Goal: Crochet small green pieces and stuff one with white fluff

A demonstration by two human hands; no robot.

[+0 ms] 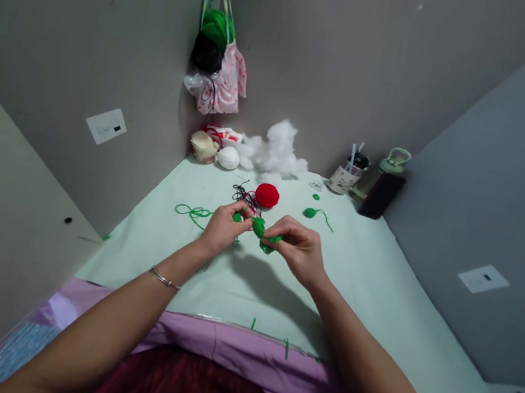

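While the left hand (pixel 225 227) pinches the left side of a green yarn piece (pixel 258 226) at the centre of the frame, the right hand (pixel 300 249) grips its right side, below a red yarn ball (pixel 267 195).

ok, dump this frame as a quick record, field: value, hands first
left_hand: left hand pinching a green yarn piece, bangle on wrist
right_hand: right hand pinching the same piece from the other side
beside_left_hand: loose green yarn
beyond_hands: red yarn ball, black yarn tangle
right_of_ball: small green piece with a yarn tail
table_back: white stuffing, pen cup, bottle, dark flat object
hanging_back_left: pink patterned bag
surface: pale green cover
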